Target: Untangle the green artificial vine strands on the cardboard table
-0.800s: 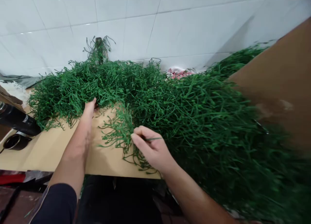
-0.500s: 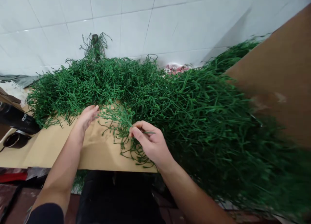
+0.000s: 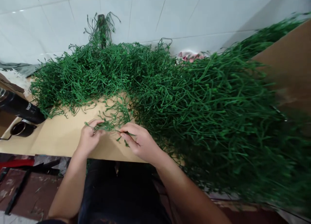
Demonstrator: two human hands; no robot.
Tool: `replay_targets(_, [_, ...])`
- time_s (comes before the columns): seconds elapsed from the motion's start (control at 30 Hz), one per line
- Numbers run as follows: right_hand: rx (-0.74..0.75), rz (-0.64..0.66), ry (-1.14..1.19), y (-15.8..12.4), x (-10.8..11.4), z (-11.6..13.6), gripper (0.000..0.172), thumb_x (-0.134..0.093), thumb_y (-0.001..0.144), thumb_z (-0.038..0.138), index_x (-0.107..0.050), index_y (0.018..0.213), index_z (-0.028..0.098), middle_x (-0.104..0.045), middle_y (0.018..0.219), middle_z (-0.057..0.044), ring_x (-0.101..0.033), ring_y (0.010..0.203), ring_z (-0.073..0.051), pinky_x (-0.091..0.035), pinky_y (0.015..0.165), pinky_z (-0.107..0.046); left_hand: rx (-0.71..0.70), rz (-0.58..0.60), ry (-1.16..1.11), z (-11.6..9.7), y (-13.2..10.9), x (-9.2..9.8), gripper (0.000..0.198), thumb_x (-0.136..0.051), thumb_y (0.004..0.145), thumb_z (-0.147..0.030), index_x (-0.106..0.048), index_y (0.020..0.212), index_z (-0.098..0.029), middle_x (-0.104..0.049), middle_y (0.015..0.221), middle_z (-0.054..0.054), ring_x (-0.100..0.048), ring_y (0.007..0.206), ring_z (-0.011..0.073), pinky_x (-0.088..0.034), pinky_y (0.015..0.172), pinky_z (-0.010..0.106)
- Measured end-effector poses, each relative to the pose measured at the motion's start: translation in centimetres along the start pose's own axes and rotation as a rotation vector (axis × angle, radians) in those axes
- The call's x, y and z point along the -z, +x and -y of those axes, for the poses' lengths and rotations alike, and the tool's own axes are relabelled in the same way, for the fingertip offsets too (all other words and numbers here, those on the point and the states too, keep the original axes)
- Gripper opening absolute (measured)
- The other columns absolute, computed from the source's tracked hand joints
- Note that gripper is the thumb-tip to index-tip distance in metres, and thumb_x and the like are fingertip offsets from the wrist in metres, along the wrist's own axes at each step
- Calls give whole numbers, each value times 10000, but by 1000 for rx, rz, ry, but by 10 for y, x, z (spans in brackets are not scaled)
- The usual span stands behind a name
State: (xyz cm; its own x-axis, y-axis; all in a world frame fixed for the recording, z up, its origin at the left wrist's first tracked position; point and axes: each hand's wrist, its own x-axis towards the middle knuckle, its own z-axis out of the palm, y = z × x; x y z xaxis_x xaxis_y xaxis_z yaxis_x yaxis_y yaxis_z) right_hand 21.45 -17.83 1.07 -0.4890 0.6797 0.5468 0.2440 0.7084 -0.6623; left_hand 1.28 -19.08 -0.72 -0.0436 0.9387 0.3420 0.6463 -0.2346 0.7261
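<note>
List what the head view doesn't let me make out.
All in the head view:
Left hand: its grip on the green sprig, hidden by the curled hand.
Pink-and-white thing: lower part, behind the green pile.
Black flask: one end, cut off by left edge.
Cardboard: blurred, cut off by right edge.

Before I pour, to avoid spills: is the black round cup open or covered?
Open: the black round cup has a bare rim, and its dark inside shows.
</note>
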Motion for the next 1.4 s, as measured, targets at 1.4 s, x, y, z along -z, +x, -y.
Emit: replay_targets(1.4, [-131,-210,-49,11,-33,-11,222,-430,821,158,-650,826,185,-648,838,-74,-565,812,-183,-470,750,-362,482,59,-701,-26,-19,4,551,-521,714,-630,-510,976,-146,-618,777,45,-583,633,118,-458,606,260])
